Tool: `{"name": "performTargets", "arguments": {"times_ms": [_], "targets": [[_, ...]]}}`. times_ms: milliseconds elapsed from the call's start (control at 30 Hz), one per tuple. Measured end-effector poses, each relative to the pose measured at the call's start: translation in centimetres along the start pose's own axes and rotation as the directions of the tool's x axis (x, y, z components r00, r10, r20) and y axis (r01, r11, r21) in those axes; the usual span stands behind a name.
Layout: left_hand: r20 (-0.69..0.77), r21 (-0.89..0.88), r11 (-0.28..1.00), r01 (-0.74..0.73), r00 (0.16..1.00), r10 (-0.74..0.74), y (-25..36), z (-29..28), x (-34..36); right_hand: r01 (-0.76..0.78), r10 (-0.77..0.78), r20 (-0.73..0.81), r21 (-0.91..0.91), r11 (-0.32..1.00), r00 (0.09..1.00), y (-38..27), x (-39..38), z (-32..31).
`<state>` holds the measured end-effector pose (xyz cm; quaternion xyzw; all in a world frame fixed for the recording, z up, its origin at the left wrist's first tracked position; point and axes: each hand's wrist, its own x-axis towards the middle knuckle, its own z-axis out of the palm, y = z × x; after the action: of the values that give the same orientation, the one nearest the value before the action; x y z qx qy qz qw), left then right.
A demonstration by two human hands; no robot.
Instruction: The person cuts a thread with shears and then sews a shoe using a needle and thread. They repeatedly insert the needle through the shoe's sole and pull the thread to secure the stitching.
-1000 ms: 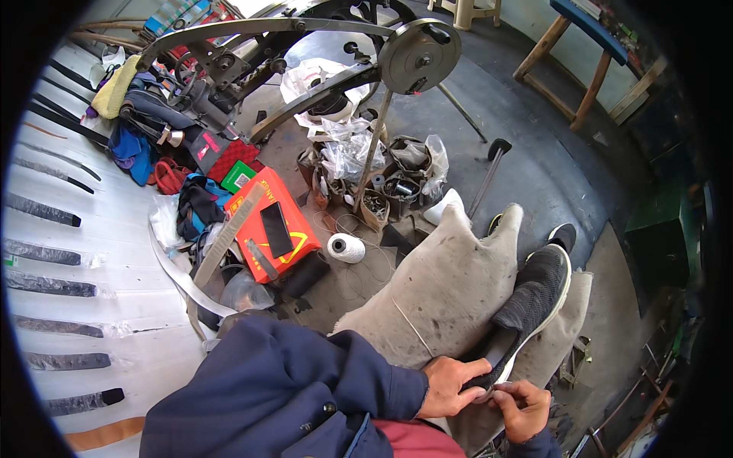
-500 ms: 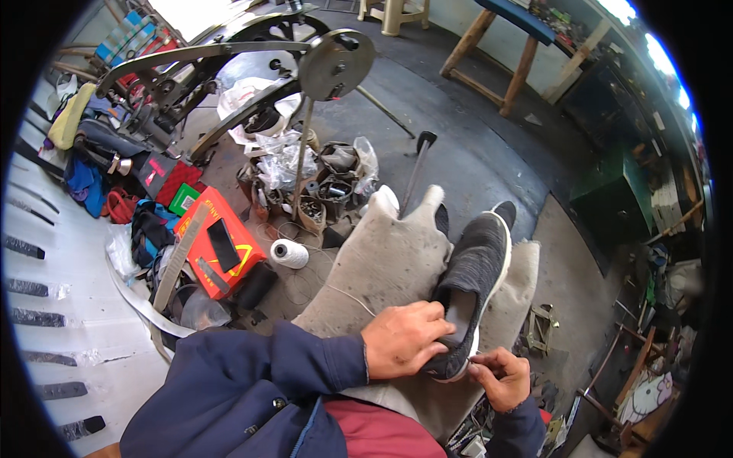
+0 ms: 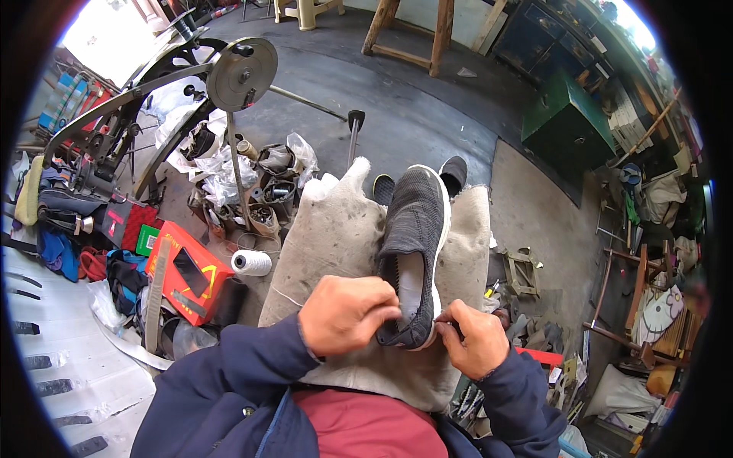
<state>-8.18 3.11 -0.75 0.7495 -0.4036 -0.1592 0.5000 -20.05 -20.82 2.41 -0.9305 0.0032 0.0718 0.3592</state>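
A dark grey knit slip-on shoe [image 3: 412,221] with a white sole and pale insole lies toe-away on the stained beige cloth [image 3: 328,244] over my lap. My left hand [image 3: 365,311] has curled fingers pinched at the left edge of its heel opening. At the right of the heel, my right hand [image 3: 466,336] pinches thumb and forefinger by the sole's rim; whatever is between them is too small to make out. A second dark shoe [image 3: 452,174] shows beyond the first.
A metal hand-cranked machine [image 3: 240,72] stands front left above bagged parts, a thread spool [image 3: 252,262] and an orange box with a phone [image 3: 200,305]. Black strips lie on a white sheet [image 3: 107,366] at left. A green metal box [image 3: 565,114], wooden stool [image 3: 405,38] and assorted clutter occupy the right and back.
The view has swung rightward, and the shoe now points more straight ahead. My left hand has shifted from over the heel opening to its left edge; my right hand still pinches beside the heel.
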Motion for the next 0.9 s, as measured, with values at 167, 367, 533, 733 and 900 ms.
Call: {"name": "performTargets", "arguments": {"times_ms": [167,367,533,733,900], "targets": [[-0.056,0.038,0.998,0.059,0.997,-0.057,0.7,3.2,0.7,-0.018,0.017,0.010,0.015,1.000,1.000,-0.2,0.1,0.5],[0.202,-0.060,0.958,0.281,0.943,-0.264,0.3,3.2,1.2,-0.049,0.047,0.030,0.075,0.996,0.998,0.3,0.2,0.5],[0.336,-0.113,0.943,0.312,0.905,-0.259,-0.9,2.9,1.5,-0.171,0.137,0.137,0.283,0.944,0.981,1.5,0.4,0.3],[0.347,-0.131,0.953,0.274,0.913,-0.215,-1.3,2.7,1.1,-0.181,0.188,0.029,-0.151,0.972,0.982,2.2,0.5,0.4],[0.340,-0.267,0.894,0.360,0.903,-0.263,-0.8,2.6,0.7,-0.181,0.168,-0.068,-0.316,0.931,0.983,4.2,-1.4,0.2]]}}
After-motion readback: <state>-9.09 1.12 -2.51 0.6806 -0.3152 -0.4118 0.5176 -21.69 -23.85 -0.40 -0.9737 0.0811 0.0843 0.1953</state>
